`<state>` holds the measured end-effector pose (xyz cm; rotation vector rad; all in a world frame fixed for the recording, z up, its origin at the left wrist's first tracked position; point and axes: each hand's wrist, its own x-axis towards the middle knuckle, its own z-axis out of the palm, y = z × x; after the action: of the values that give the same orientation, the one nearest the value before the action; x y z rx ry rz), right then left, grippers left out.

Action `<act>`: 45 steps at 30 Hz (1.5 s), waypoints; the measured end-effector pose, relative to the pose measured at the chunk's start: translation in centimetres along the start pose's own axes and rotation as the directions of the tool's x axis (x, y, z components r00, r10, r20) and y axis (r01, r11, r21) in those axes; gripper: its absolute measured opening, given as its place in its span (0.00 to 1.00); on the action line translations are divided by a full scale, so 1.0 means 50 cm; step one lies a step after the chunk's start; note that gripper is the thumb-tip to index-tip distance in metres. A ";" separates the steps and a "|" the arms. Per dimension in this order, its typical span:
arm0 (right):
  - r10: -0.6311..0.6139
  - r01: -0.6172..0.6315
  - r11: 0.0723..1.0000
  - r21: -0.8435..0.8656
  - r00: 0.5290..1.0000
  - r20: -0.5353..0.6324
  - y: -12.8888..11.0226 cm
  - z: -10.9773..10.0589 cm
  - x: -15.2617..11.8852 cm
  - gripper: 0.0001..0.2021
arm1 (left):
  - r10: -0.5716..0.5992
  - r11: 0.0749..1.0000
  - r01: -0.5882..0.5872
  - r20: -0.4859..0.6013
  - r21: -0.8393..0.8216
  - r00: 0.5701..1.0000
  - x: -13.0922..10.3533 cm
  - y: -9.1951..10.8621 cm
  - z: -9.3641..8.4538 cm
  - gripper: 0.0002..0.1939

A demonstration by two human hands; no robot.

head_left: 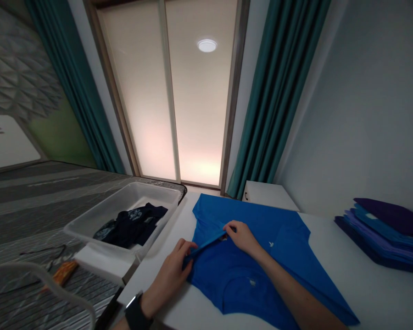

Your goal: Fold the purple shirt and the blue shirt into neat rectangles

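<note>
A blue T-shirt (285,243) lies spread on the white table, its neckline toward me and a small pale logo on it. My left hand (174,266), with a dark watch on the wrist, pinches the shirt's edge at its left side. Farther along the same edge, my right hand (241,234) grips the fabric between thumb and fingers. Between the two hands the edge is lifted into a taut, slanting fold. My right forearm crosses over the shirt and covers part of it.
Folded clothes in purple and blue (385,233) are stacked at the table's right. To the left stands a translucent plastic bin (86,220) holding dark clothing (134,224). Behind the table is a white cabinet (270,195). A bed (27,192) extends along the left.
</note>
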<state>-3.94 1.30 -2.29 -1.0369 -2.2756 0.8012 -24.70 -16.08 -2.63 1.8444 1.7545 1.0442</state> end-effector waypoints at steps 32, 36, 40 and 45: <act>-0.019 0.088 0.955 -0.283 0.971 0.237 -0.001 -0.088 -0.268 0.24 | -0.010 0.949 -0.007 0.053 0.316 0.999 -0.001 -0.021 -0.002 0.20; -0.047 0.130 0.946 -0.296 0.961 0.272 0.011 -0.086 -0.298 0.25 | -0.047 0.986 0.038 0.053 0.161 0.998 0.005 -0.016 -0.003 0.20; -0.076 0.146 0.925 -0.351 0.976 0.204 -0.018 -0.077 -0.299 0.20 | -0.067 0.998 0.068 0.019 -0.013 0.998 0.009 -0.014 0.001 0.22; -0.138 0.183 0.905 -0.385 0.980 0.142 -0.102 -0.006 -0.305 0.03 | -0.077 0.987 0.073 -0.023 -0.144 0.997 0.006 -0.020 0.010 0.22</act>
<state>2.58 -13.37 -1.65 -0.9717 -2.6498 0.3397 -25.02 -15.51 -3.61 1.6728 1.7035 1.1403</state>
